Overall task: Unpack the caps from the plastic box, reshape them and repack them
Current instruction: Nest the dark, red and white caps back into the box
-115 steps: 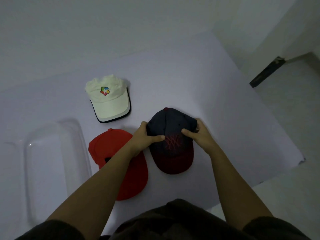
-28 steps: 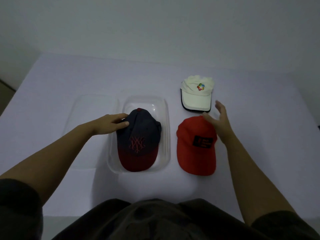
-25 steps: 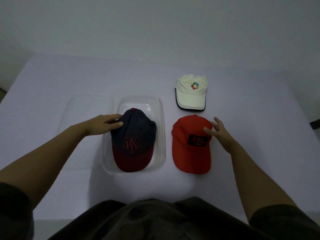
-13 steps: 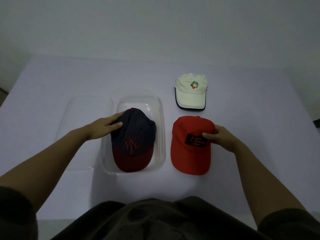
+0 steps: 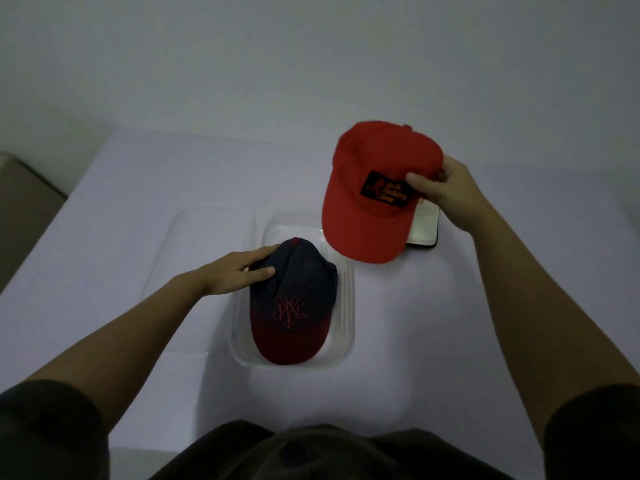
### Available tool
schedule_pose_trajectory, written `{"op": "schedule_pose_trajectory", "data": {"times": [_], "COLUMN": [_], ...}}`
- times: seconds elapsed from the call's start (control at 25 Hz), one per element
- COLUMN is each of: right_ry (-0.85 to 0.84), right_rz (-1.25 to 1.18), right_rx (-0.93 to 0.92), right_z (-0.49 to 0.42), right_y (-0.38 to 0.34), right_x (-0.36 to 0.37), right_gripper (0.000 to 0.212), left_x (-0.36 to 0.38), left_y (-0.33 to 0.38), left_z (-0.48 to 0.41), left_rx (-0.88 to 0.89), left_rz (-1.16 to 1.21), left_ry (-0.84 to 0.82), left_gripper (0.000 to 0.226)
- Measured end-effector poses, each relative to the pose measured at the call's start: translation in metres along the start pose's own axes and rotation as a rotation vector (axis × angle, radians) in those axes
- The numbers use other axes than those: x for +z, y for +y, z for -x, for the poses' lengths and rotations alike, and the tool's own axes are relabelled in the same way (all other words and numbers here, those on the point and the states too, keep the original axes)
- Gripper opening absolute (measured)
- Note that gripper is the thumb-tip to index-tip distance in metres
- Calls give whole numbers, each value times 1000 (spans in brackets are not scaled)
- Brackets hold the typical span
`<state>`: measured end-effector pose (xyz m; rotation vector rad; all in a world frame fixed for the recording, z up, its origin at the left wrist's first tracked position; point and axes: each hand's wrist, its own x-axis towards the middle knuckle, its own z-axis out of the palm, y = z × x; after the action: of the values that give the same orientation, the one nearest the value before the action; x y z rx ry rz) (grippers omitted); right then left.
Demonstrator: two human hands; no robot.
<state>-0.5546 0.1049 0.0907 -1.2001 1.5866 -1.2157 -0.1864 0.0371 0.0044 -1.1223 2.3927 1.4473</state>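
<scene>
A navy cap with a dark red brim (image 5: 294,303) lies inside the clear plastic box (image 5: 346,306) in the middle of the table. My left hand (image 5: 239,271) rests flat on the left side of its crown. My right hand (image 5: 440,185) grips the red cap (image 5: 367,202) by the right side of its crown and holds it in the air above the box's far right corner. The white cap (image 5: 424,226) lies on the table behind it, mostly hidden, with only its brim showing.
The clear lid (image 5: 194,258) lies flat on the table just left of the box. A white wall stands behind the table. The table's left edge and a beige floor show at the far left.
My right hand has lifted the red cap off the table and carried it up and toward the box. My left hand has stayed on the navy cap.
</scene>
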Motion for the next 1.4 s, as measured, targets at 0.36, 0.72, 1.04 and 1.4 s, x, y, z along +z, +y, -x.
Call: {"op": "schedule_pose_trajectory", "data": {"times": [0.36,0.72,1.04,1.4], "right_ry": [-99,-37,53,-274], "right_rz": [200,218,97,237], "right_rx": [-61,-173,-172,5], "right_z": [-37,-33,-33,-16], "right_y": [19,29,37,55], "right_x": [111,136,143,142], "right_gripper": [46,41,31,44], "left_x": [-2,-5,-4,-3], "left_y": [-10,-17,-27,-28], "left_z": [0,4,4,0], "left_rx": [35,151,253,217], "left_rz": [-106,-224,-282,-293], "left_ry": [35,71,103,125], "left_gripper": [53,54,55,52]}}
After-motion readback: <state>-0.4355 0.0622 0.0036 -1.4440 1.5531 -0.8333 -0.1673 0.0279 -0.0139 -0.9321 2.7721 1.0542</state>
